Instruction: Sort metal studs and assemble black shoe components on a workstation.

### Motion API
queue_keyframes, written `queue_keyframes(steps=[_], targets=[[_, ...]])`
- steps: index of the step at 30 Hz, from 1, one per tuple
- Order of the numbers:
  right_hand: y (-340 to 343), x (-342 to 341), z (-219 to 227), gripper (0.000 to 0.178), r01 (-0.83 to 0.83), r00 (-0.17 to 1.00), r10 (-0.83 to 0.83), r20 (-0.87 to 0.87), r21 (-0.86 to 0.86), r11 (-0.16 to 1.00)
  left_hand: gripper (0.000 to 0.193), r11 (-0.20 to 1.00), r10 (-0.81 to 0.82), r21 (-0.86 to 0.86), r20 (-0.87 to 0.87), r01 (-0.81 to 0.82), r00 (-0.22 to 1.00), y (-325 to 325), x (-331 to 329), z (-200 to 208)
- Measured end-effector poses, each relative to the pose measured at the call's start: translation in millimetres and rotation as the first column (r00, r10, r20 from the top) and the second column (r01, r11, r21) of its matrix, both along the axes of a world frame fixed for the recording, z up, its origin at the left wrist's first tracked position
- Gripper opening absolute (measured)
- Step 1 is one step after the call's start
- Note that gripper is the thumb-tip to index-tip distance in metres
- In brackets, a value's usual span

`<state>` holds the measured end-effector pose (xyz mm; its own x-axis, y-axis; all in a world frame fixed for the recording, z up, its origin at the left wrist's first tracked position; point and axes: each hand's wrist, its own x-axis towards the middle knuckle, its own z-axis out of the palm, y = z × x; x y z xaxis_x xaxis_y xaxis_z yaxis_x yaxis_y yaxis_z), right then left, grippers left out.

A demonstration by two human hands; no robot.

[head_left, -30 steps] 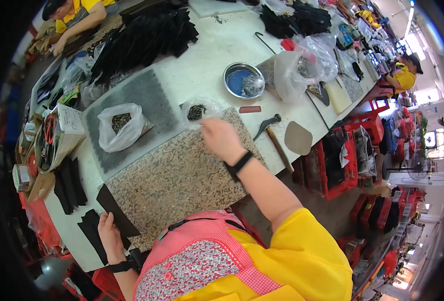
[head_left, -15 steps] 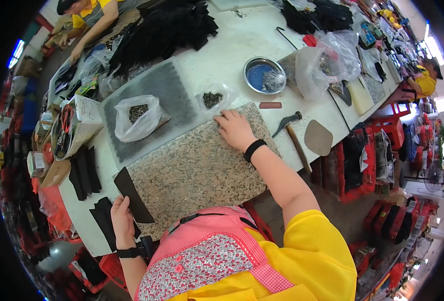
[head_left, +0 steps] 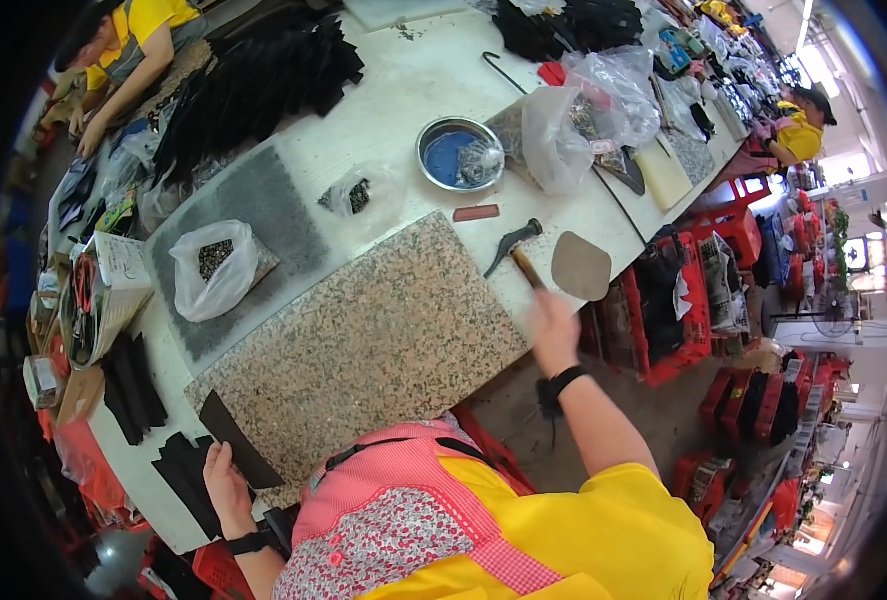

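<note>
My left hand (head_left: 226,488) is at the lower left of the stone slab, its fingers closed on the edge of a flat black strip (head_left: 235,440). That strip lies slanted over the slab's corner. My right hand (head_left: 554,332), smeared by motion, is at the lower end of the wooden handle of a hammer (head_left: 529,266); its fingers cannot be made out. The hammer's dark curved head points toward the slab. The speckled stone slab (head_left: 363,330) lies in front of me. Beyond it are a small clear bag of dark little metal pieces (head_left: 359,195) and an open white bag (head_left: 213,285) of similar pieces.
A steel bowl (head_left: 459,154) with a blue inside and a reddish bar (head_left: 476,213) are past the slab. A rounded brown pad (head_left: 580,266) sits right of the hammer. More black strips (head_left: 131,390) lie left. Red crates (head_left: 663,310) stand at right. A co-worker (head_left: 133,60) sits far left.
My right hand has left the small bag of metal pieces and moved right and nearer, to the hammer's handle. My left hand stays at the black strip. The view has shifted.
</note>
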<state>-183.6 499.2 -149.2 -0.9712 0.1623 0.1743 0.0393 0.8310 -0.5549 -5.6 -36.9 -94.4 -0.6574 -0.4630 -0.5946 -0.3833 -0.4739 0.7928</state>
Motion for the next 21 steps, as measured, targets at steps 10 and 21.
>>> queue_keyframes(steps=[10, 21], targets=[[168.8, -53.2, -45.0, 0.051, 0.582, 0.793, -0.571, 0.212, 0.016, 0.813, 0.013, 0.989, -0.102, -0.109, 0.007, 0.102, 0.995, 23.3, -45.0, 29.4], [-31.2, -73.8, 126.0, 0.024, 0.194, 0.906, 0.315, 0.281, -0.94, 0.28, 0.006, 0.999, -0.016, -0.044, 0.002, 0.016, 1.0, 37.0, -29.7, 18.4]])
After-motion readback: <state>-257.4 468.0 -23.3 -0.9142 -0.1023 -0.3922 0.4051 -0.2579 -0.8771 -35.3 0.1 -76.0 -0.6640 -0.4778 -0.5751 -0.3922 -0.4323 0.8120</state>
